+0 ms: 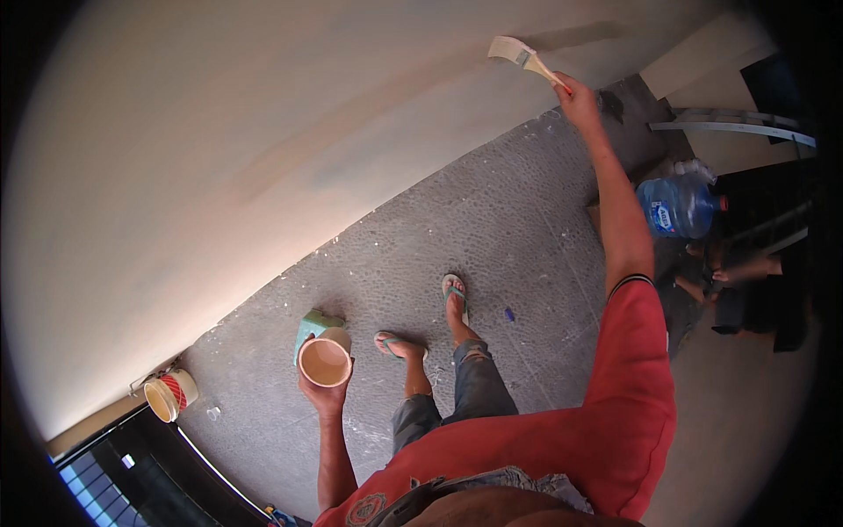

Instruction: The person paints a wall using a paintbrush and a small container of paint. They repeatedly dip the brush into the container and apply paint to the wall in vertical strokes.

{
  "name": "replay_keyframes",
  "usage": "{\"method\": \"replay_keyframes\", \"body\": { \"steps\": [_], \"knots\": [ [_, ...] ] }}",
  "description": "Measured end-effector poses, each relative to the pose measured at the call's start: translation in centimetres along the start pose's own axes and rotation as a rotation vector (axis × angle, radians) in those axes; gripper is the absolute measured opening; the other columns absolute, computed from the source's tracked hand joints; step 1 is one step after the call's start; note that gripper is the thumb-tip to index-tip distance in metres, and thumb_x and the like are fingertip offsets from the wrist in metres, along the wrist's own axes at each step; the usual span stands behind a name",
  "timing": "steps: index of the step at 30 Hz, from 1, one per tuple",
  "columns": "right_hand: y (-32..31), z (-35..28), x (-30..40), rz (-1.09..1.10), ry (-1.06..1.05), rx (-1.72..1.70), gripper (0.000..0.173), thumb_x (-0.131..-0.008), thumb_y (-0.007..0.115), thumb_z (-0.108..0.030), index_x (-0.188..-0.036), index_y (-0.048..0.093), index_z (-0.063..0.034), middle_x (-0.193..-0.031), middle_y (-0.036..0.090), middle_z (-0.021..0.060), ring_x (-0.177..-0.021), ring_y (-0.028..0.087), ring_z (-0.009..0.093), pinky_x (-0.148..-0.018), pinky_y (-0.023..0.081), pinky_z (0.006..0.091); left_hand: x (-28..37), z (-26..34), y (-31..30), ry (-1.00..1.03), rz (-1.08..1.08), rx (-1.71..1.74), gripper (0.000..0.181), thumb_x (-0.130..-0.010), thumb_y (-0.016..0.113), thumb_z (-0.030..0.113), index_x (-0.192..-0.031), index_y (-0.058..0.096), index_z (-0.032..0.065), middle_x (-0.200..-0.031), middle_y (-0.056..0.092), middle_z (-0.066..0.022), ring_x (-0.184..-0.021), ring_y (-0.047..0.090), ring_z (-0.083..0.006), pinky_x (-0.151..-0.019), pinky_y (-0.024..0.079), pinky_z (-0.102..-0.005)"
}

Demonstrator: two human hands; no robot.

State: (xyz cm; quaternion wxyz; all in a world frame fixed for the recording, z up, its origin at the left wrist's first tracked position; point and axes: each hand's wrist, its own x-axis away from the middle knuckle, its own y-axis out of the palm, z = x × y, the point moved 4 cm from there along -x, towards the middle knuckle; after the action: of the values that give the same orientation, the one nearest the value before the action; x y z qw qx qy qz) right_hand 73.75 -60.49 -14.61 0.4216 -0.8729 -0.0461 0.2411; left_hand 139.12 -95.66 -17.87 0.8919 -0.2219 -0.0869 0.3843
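Observation:
My right hand (577, 99) grips the handle of a wide flat paintbrush (520, 55), raised at the wall (263, 118). The pale bristles lie at or close to the wall; contact cannot be told. A darker, damp-looking band runs across the wall on both sides of the brush. Lower left, my left hand (324, 394) holds a round tub (325, 359) with its open mouth towards me and pinkish-beige paint or a similar liquid inside. Behind the tub, a green plastic stool or box (315, 323) stands on the floor, partly hidden.
A bucket with a red pattern (172, 393) stands by the wall at left, near a clear cup (213, 414). A small blue object (509, 315) lies on the textured floor (395, 263). At right are a large water bottle (678, 205), a metal ladder (731, 126) and a partly seen person (744, 271).

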Motion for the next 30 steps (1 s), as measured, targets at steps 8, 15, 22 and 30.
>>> {"method": "replay_keyframes", "body": {
  "steps": [8,15,22,30],
  "knots": [
    [-2.7,5.9,-3.7,-0.120,0.126,0.018,0.033,-0.097,0.067,-0.025,-0.127,0.069,-0.0096,-0.094,0.073,0.0167,-0.082,0.069,0.019,-0.080,0.053,0.0319,-2.4,3.3,5.2,-0.011,-0.007,-0.044,0.083,-0.065,0.094,0.014,-0.135,0.053,-0.0021,-0.136,0.060,-0.0173,-0.120,0.061,-0.0296,-0.102,0.048,-0.0405],
    [-4.9,11.6,-6.8,-0.118,0.062,-0.029,0.034,-0.098,0.067,-0.023,-0.128,0.067,-0.0076,-0.094,0.072,0.0123,-0.083,0.064,0.016,-0.080,0.051,0.0303,-5.8,7.8,11.5,0.034,-0.085,-0.121,0.082,-0.064,0.095,0.018,-0.132,0.055,-0.0017,-0.136,0.060,-0.0178,-0.119,0.061,-0.0311,-0.101,0.049,-0.0411],
    [-8.0,16.8,-9.2,-0.125,0.157,-0.029,0.033,-0.097,0.067,-0.023,-0.126,0.068,-0.0073,-0.104,0.074,0.0154,-0.090,0.071,0.024,-0.084,0.052,0.0334,-8.6,11.6,17.7,0.092,-0.138,-0.093,0.087,-0.061,0.097,0.018,-0.134,0.053,-0.0009,-0.137,0.059,-0.0172,-0.122,0.060,-0.0305,-0.102,0.050,-0.0410],
    [-10.7,23.0,-11.6,0.004,0.113,0.097,0.032,-0.096,0.068,-0.023,-0.127,0.069,-0.0144,-0.101,0.072,0.0179,-0.088,0.071,0.026,-0.080,0.054,0.0358,-11.0,15.8,22.5,0.166,-0.239,-0.114,0.087,-0.062,0.097,0.017,-0.134,0.053,-0.0023,-0.137,0.058,-0.0182,-0.121,0.060,-0.0304,-0.103,0.050,-0.0407]
  ]
}}
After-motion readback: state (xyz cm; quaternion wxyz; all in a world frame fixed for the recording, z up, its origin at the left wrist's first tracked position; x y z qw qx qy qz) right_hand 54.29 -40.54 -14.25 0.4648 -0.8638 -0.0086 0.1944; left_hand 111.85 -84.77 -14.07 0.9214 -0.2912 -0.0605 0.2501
